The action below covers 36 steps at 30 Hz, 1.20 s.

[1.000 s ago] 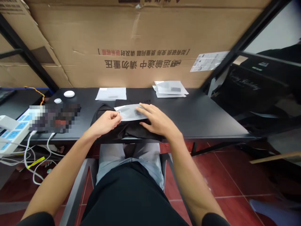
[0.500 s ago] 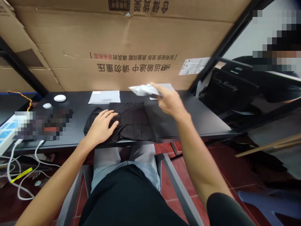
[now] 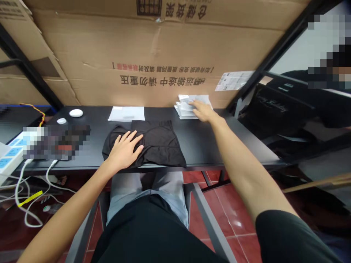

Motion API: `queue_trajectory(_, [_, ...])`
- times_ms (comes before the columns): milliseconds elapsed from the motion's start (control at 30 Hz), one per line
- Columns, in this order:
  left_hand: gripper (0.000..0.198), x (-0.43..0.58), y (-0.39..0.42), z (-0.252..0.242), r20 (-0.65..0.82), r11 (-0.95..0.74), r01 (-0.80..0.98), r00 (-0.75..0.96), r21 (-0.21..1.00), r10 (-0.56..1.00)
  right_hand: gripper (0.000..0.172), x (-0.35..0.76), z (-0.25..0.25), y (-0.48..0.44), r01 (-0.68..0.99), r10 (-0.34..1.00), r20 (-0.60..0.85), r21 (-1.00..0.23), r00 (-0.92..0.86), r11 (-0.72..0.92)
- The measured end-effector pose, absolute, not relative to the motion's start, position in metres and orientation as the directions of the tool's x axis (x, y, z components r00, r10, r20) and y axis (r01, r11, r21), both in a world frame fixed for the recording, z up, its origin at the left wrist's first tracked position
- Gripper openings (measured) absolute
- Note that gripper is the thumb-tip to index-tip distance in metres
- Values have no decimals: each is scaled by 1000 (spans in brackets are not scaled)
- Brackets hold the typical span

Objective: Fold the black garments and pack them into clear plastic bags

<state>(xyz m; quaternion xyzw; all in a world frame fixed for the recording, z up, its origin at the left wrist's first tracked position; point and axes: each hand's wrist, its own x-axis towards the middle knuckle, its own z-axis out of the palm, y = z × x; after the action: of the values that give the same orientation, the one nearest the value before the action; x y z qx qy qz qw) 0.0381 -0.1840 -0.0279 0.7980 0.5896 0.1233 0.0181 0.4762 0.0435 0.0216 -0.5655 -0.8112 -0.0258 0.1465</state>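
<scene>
My left hand (image 3: 124, 151) lies flat on a folded black garment (image 3: 153, 144), its fingers spread and holding nothing. My right hand (image 3: 201, 111) reaches far across the black table (image 3: 233, 142). Its fingers rest on a stack of translucent white plastic packets (image 3: 186, 107). No packet is lifted in that hand. A flat white packet (image 3: 126, 114) lies behind the garment, and neither hand touches it.
Two small white round objects (image 3: 76, 113) sit at the table's back left, beside a pixelated blurred patch (image 3: 56, 142). A power strip (image 3: 11, 159) with white cables hangs at the left edge. Large cardboard sheets (image 3: 156, 54) stand behind the table.
My right hand has lowered the packet it held in the air onto the stack and now rests there. My left hand stays on the garment.
</scene>
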Motion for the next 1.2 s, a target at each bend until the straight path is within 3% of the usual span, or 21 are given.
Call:
queue_trajectory(167, [56,34,-169,-12,199,-315,931,278,186,940,53,449,38,34,867,836,361,-128,-413,482])
queue_trajectory(333, [53,17,-104,13,308,-330,929,270,164,912,42,389,28,9,717,720,216,-109,-659,688])
queue_trajectory(467, [43,5,-48,15,229,-285,927,230,244,946,43,356,13,-1,717,710,187,-40,-678,696])
queue_trajectory(600, [36,1,-26,4,211,-305,903,248,303,945,41,349,1,3,748,740,204,-48,-641,662])
queue_trajectory(767, [27,3,-29,6,270,-346,877,262,334,927,28,352,5,7,743,751,236,-141,-617,654])
queue_trajectory(1000, [17,-3,-72,31,453,-547,759,373,353,810,27,373,17,-34,640,688,449,-283,-570,715])
queue_trajectory(1200, [24,-10,-133,10,252,-601,710,546,368,799,45,388,-5,-97,535,617,276,-319,-737,782])
